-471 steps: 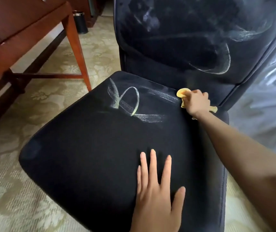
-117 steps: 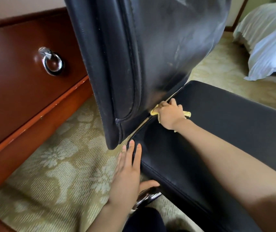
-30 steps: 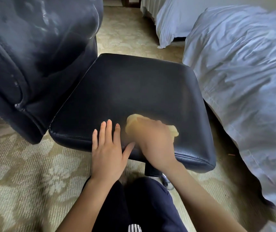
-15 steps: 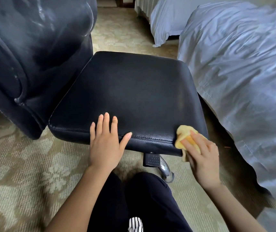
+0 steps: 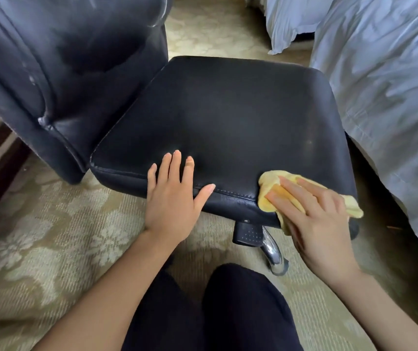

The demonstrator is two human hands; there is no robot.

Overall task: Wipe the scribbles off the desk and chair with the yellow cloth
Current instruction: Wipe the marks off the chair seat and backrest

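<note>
The black leather chair seat [image 5: 228,117] lies in front of me, with its backrest [image 5: 76,59] at the left showing faint pale smears. I see no scribble on the seat. My left hand [image 5: 170,198] rests flat on the seat's near edge, fingers straight. At the seat's near right corner my right hand [image 5: 319,224] presses the yellow cloth [image 5: 268,196] against the edge with straight fingers. Part of the cloth hangs below my palm. The desk is out of view.
A bed with white bedding [image 5: 393,97] stands close along the chair's right side. Patterned beige carpet [image 5: 51,236] covers the floor. The chair's black lever [image 5: 248,234] and chrome leg [image 5: 272,252] stick out under the seat. My dark-trousered knees [image 5: 215,312] are just below.
My right hand swept the cloth from the middle of the seat's near edge to its right corner and now presses it there. My left hand has stayed put.
</note>
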